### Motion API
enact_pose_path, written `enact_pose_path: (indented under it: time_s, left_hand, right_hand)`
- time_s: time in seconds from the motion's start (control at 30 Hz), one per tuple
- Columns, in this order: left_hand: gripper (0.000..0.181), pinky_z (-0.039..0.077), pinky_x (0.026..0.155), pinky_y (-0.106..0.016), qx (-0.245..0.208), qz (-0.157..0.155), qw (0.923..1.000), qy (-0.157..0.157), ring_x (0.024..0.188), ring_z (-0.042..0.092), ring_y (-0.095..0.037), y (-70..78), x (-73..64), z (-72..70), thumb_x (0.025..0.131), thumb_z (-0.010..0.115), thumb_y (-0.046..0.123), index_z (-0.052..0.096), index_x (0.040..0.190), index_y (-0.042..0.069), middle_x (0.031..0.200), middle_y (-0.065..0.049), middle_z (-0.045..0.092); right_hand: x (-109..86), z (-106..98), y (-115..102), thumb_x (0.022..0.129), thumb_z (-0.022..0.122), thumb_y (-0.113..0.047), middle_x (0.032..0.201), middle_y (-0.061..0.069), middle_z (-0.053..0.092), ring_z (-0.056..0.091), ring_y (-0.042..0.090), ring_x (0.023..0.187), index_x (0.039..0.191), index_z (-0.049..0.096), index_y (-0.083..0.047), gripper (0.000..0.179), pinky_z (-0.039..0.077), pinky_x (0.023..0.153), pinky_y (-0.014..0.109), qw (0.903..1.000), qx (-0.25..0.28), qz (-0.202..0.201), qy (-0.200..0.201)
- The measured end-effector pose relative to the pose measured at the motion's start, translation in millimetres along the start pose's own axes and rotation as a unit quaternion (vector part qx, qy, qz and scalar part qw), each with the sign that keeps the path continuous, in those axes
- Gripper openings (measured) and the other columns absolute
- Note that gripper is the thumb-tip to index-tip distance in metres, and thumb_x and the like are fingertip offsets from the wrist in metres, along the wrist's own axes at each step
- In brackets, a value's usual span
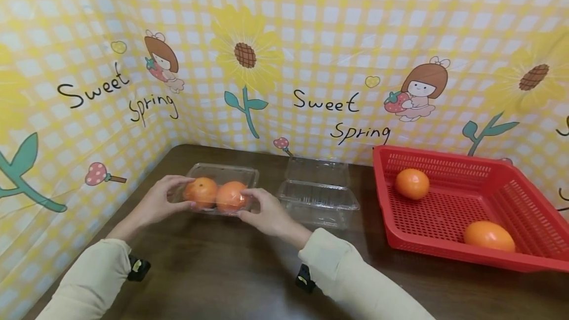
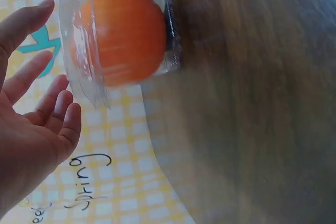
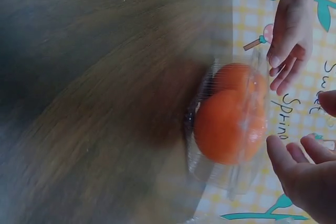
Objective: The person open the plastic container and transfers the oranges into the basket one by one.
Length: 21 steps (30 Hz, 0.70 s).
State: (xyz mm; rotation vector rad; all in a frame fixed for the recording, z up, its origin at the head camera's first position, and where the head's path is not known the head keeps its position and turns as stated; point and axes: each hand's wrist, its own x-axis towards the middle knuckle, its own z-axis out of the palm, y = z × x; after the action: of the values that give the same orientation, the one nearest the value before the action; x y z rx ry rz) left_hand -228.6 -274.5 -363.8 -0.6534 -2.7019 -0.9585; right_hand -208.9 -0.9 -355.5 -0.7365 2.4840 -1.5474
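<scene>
Two oranges (image 1: 231,197) lie side by side in a clear plastic clamshell box (image 1: 249,176) on the table. Clear plastic covers them; whether the lid is fastened I cannot tell. My left hand (image 1: 159,201) is at the box's left end, thumb and fingers spread. In the left wrist view, its loosely bent fingers stand just beside the box rim (image 2: 84,77). At the right end is my right hand (image 1: 268,214), thumb and forefinger apart near the corner. The right wrist view shows a small gap between its fingertips (image 3: 277,148) and the rim.
More clear plastic boxes (image 1: 317,196) stand to the right of the filled one. Further right, a red plastic basket (image 1: 444,256) holds an orange (image 1: 412,184) at the back and another orange (image 1: 489,236) at the front. A yellow checked cloth (image 1: 311,53) hangs behind the dark wooden table (image 1: 213,270).
</scene>
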Motion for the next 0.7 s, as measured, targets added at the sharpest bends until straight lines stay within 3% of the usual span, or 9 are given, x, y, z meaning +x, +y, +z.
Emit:
enact_pose_path:
  time_s: [0.17, 0.33, 0.5, 0.7]
  left_hand:
    - [0.052, 0.041, 0.077, -0.055, 0.010, -0.003, 0.9999, 0.001, 0.102, 0.042, -0.037, -9.7, -4.2, -0.9, 0.071, 0.074, 0.016, 0.054, 0.114, -0.004, 0.113, -0.021, 0.047]
    - [0.052, 0.039, 0.079, -0.056, -0.007, -0.018, 0.9998, -0.001, 0.103, 0.041, -0.036, -16.7, -6.9, -1.7, 0.071, 0.074, 0.015, 0.054, 0.115, -0.005, 0.115, -0.021, 0.045]
    - [0.053, 0.040, 0.080, -0.053, -0.023, -0.019, 0.9996, 0.003, 0.101, 0.043, -0.035, -21.4, -7.8, -2.0, 0.070, 0.075, 0.013, 0.054, 0.114, -0.005, 0.114, -0.021, 0.045]
    - [0.054, 0.041, 0.080, -0.052, -0.028, -0.022, 0.9993, -0.007, 0.101, 0.044, -0.036, -24.2, -9.8, -2.0, 0.070, 0.075, 0.014, 0.053, 0.116, -0.004, 0.113, -0.019, 0.044]
  right_hand:
    - [7.7, 6, 4, 0.080, 0.064, -0.013, 0.120, 0.011, 0.048, 0.051, 0.026, 0.098, 0.121, 0.051, -0.003, 0.044, 0.045, 0.074, 0.025, 0.9987, -0.045, 0.008, 0.024]
    - [12.1, 10, 10, 0.079, 0.065, -0.012, 0.120, 0.011, 0.047, 0.051, 0.027, 0.095, 0.121, 0.052, -0.004, 0.044, 0.044, 0.071, 0.024, 0.9981, -0.049, 0.018, 0.032]
    - [16.5, 15, 12, 0.077, 0.067, -0.008, 0.123, 0.012, 0.045, 0.048, 0.025, 0.103, 0.120, 0.053, -0.004, 0.046, 0.047, 0.073, 0.025, 0.9985, -0.046, 0.000, 0.028]
    - [19.9, 19, 15, 0.076, 0.069, -0.009, 0.125, 0.008, 0.042, 0.045, 0.023, 0.108, 0.122, 0.052, -0.008, 0.049, 0.046, 0.075, 0.024, 0.9968, -0.079, -0.001, 0.008]
